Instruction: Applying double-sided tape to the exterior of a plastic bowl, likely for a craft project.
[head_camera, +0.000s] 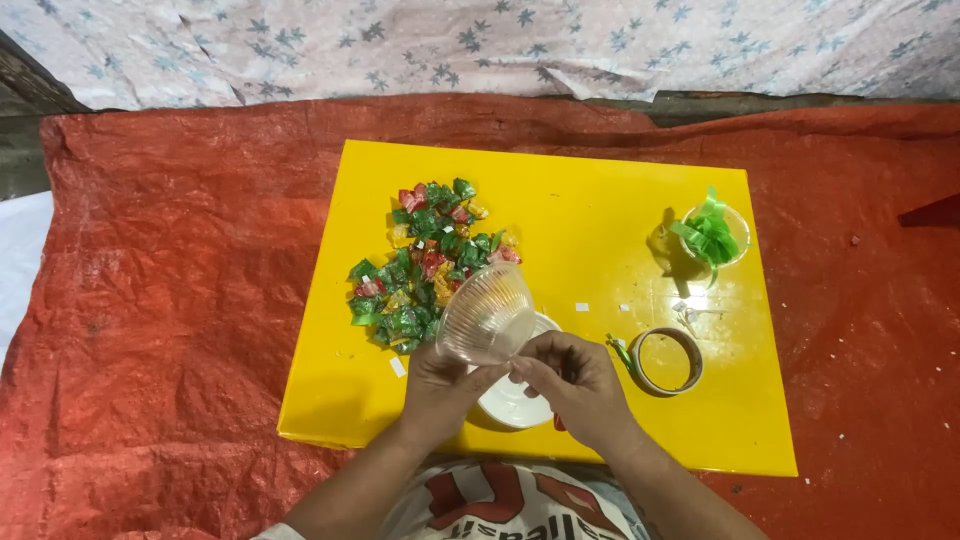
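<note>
Hands met at lower centre of the frame: left hand (437, 385) and right hand (578, 385) both pinched closed on the clear ribbed cup (487, 314), tilted above wrapped candies (425, 262). It looked light, thin, crushable; its rim seemed safest.

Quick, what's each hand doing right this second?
Left hand: shut on the clear ribbed cup, gripping its rim.
Right hand: fingers curled at the same cup's rim, pinching it.
</note>
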